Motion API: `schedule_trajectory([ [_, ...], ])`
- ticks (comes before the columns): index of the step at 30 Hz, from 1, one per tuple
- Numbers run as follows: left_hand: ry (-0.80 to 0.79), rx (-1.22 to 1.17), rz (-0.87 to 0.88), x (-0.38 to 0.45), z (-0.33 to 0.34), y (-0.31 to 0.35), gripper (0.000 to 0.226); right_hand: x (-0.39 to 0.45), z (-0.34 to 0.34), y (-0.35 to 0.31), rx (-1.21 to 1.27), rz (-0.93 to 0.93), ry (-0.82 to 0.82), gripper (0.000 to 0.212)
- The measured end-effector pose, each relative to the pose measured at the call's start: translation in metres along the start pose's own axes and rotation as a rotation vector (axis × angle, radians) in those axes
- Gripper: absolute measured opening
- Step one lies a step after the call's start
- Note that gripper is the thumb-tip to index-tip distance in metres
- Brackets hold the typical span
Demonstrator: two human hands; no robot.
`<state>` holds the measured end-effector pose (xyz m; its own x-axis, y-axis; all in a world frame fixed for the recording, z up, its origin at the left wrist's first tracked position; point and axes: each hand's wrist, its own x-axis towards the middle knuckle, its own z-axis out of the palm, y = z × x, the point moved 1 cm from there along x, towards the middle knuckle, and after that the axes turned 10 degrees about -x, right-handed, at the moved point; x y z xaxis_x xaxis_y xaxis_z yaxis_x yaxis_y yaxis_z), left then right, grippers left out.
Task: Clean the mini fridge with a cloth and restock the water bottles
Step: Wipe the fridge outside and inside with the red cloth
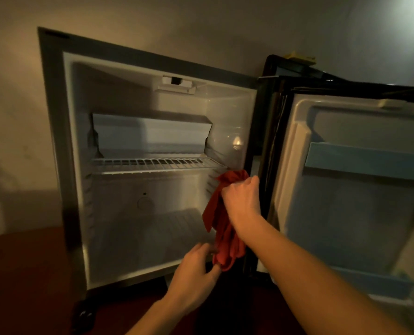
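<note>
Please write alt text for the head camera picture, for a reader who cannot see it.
A person's right hand grips a red cloth at the right inner edge of an open, empty white mini fridge, while the left hand pinches the cloth's hanging lower end. A white wire shelf crosses the middle, and the fridge door stands open to the right.

A plain wall [152,25] is seen at twelve o'clock; a brown floor [20,274] at eight o'clock.
</note>
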<state>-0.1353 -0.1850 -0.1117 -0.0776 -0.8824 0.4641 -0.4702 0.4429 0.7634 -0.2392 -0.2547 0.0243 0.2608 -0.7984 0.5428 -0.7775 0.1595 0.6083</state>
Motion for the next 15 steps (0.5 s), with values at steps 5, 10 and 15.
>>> schedule_trajectory([
  [5, -0.023, -0.020, -0.033, -0.004, 0.000, -0.008, 0.027, -0.022, 0.025, -0.024, 0.074, -0.070, -0.120, 0.029],
  [10, -0.020, 0.042, -0.055, -0.006, -0.007, -0.006, 0.029, -0.040, 0.040, -0.038, 0.115, -0.149, -0.151, 0.024],
  [15, -0.033, 0.174, -0.070, -0.006, -0.012, -0.008, 0.025, -0.070, 0.057, -0.054, 0.109, -0.243, -0.182, 0.029],
])
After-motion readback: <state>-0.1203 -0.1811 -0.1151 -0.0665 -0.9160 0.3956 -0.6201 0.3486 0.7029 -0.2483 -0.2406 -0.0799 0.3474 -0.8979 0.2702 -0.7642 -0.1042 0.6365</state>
